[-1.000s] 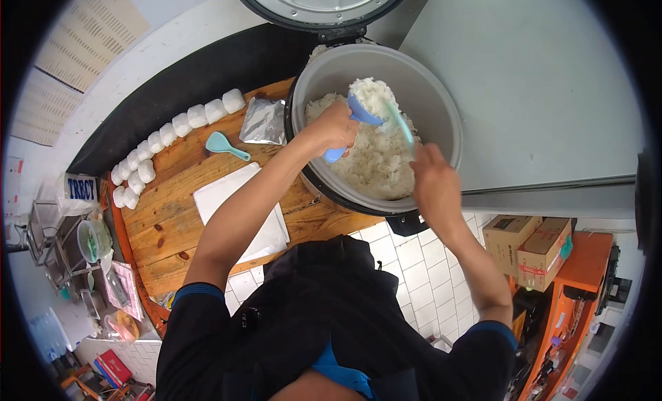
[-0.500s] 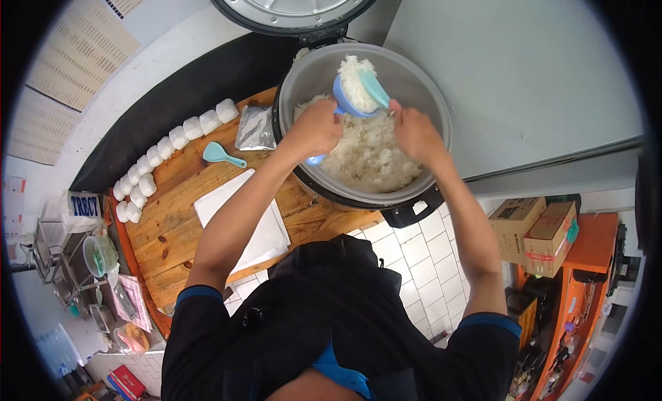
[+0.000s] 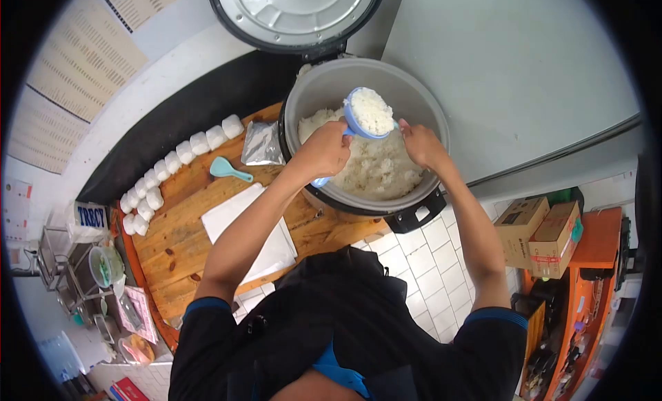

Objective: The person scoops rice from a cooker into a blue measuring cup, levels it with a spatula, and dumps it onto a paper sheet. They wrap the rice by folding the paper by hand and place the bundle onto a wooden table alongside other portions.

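My left hand (image 3: 325, 150) is closed around the handle of a blue scoop (image 3: 352, 117), which is filled with white rice (image 3: 373, 111) above the pot. My right hand (image 3: 423, 145) grips a teal rice paddle (image 3: 396, 126); only a sliver of it shows beside the scoop's rim, the rest being hidden. Both hands are over a large rice cooker (image 3: 407, 91), its lid (image 3: 296, 18) raised at the back. Loose cooked rice (image 3: 379, 172) lies in the pot below the scoop.
On the wooden table (image 3: 172, 242) lie a second teal paddle (image 3: 229, 169), white paper sheets (image 3: 255, 246), a silver packet (image 3: 263, 144) and a row of white wrapped bundles (image 3: 185, 152). Cardboard boxes (image 3: 552, 242) stand at right, below a grey panel (image 3: 510, 77).
The rice in the scoop, formerly heaped with the paddle lying across it, now looks flatter and rounded. The paddle has moved down to the scoop's right side. The whole view has shifted slightly.
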The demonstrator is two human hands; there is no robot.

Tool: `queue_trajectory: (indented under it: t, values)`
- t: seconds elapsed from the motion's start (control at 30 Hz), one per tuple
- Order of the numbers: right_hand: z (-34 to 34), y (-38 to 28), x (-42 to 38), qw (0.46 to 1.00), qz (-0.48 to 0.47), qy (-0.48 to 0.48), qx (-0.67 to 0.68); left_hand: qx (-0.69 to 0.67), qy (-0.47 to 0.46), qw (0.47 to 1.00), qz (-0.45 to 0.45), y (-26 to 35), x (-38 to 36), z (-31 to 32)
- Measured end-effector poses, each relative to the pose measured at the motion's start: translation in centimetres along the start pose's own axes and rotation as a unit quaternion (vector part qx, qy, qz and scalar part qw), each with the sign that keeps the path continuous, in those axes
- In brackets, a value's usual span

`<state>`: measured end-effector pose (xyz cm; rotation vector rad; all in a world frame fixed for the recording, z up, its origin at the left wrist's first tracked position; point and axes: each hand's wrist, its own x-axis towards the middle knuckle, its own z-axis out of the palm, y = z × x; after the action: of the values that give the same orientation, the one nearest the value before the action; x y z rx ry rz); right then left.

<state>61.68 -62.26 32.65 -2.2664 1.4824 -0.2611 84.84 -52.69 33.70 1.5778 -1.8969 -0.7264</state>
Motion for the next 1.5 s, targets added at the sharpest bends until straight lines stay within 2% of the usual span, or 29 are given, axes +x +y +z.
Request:
queue_trajectory:
  t: [0.03,0.1,0.17,0.27,0.33,0.37,0.43,0.47,0.57,0.7,0.77,0.83,0.9,0.93,0.97,1.0,1.07,1.1,1.13,1.17,1.2,1.23,1.27,1.3,1.37,1.4,1.43,1.47,1.5]
  values:
    - [-0.8,-0.4,-0.2,1.000,-0.002,0.007,-0.001,-0.044,0.008,0.999,-0.016,0.5,0.0,-0.9]
    - [-2.4,-1.5,-2.1,0.991,0.079,0.063,0.088,-0.095,0.023,0.995,-0.036,0.7,0.0,-0.8]
    - [-0.4,-2.6,-3.4,0.993,-0.042,0.064,0.088,-0.048,0.088,0.995,-0.031,0.0,0.1,0.1]
    - [2.0,-6.3,-5.5,0.994,0.009,0.075,0.079,0.052,0.111,0.992,-0.039,4.0,-1.4,0.0]
    - [1.9,-6.6,-5.7,0.977,0.055,-0.063,0.194,0.048,0.109,0.992,-0.035,3.5,-1.2,-0.5]
    - [1.5,-5.1,-5.3,0.977,0.057,-0.066,0.196,0.040,0.109,0.992,-0.041,3.1,-1.6,-0.5]
    - [0.3,-1.1,-3.1,0.982,-0.159,-0.017,0.103,0.009,0.078,0.995,-0.061,0.8,-1.1,-0.2]
    - [-2.6,-4.4,-4.1,0.982,0.040,-0.038,0.178,-0.025,0.051,0.996,-0.075,0.5,-0.6,-0.5]
    - [1.9,-7.0,-5.6,0.994,-0.025,0.037,0.101,0.054,0.094,0.994,-0.035,1.7,-0.9,0.4]
    - [0.7,-6.0,-3.7,0.998,-0.043,0.015,0.037,0.043,0.073,0.996,-0.024,1.7,-2.2,-0.8]
    - [-1.6,-4.6,-1.3,1.000,-0.014,0.007,0.024,-0.129,0.002,0.986,-0.110,0.8,-1.1,-1.0]
    - [-2.1,-4.5,-1.2,1.000,0.019,0.003,0.019,-0.107,0.013,0.991,-0.083,0.7,-1.3,-0.6]
    - [-1.1,-5.5,-3.2,0.983,-0.158,0.092,0.013,-0.095,0.037,0.993,-0.064,-0.3,-1.1,-0.1]
    - [-0.4,-8.3,-4.5,0.998,-0.041,0.027,0.025,-0.039,0.059,0.998,0.003,-0.8,-1.2,0.1]
    - [0.2,-7.4,-3.9,0.998,-0.041,0.026,0.026,0.019,0.079,0.994,0.074,-1.1,-1.2,0.1]
    - [0.8,-5.1,-2.2,0.999,-0.029,0.018,0.007,0.019,0.080,0.994,0.076,-1.3,-1.5,0.1]
    - [0.6,-1.3,-0.5,1.000,-0.014,0.008,-0.010,-0.142,0.027,0.987,-0.066,0.9,-3.6,-1.3]
    - [0.2,0.2,-0.3,0.998,-0.024,-0.052,-0.021,-0.141,0.024,0.987,-0.069,1.7,-4.9,-2.2]
    - [-0.1,0.7,0.5,0.993,-0.039,-0.108,-0.037,-0.248,-0.009,0.961,-0.121,2.4,-5.7,-3.4]
    - [0.5,0.2,-0.5,0.996,-0.072,0.030,-0.045,-0.357,-0.036,0.917,-0.172,2.9,-6.5,-4.3]
    - [1.8,-0.5,-2.5,0.980,-0.109,0.158,-0.052,-0.367,-0.023,0.913,-0.179,3.0,-7.8,-4.6]
    - [0.5,-3.7,-5.0,0.982,-0.118,0.128,0.075,-0.469,-0.031,0.868,-0.162,2.9,-9.5,-4.5]
    - [-0.6,-7.5,-7.5,0.968,-0.119,0.085,0.202,-0.566,-0.031,0.811,-0.146,2.6,-11.3,-4.2]
    - [1.0,-9.6,-9.3,0.888,-0.110,-0.016,0.447,-0.581,-0.004,0.797,-0.167,2.6,-13.2,-3.6]
    - [6.4,-14.4,-12.7,0.669,-0.032,-0.139,0.730,-0.678,0.014,0.707,-0.199,2.9,-17.7,-2.0]
    - [8.6,-15.4,-13.3,0.613,0.028,-0.175,0.770,-0.657,-0.009,0.726,-0.204,1.8,-19.6,-0.8]
    - [11.5,-16.0,-13.7,0.554,0.090,-0.203,0.803,-0.573,-0.010,0.795,-0.199,0.4,-21.5,0.4]
    - [15.2,-14.3,-13.7,0.422,0.040,-0.320,0.847,-0.563,0.018,0.809,-0.167,-1.4,-24.3,1.6]
    - [17.2,-15.6,-13.7,0.416,0.048,-0.336,0.844,-0.549,0.043,0.825,-0.127,-3.4,-27.3,2.2]
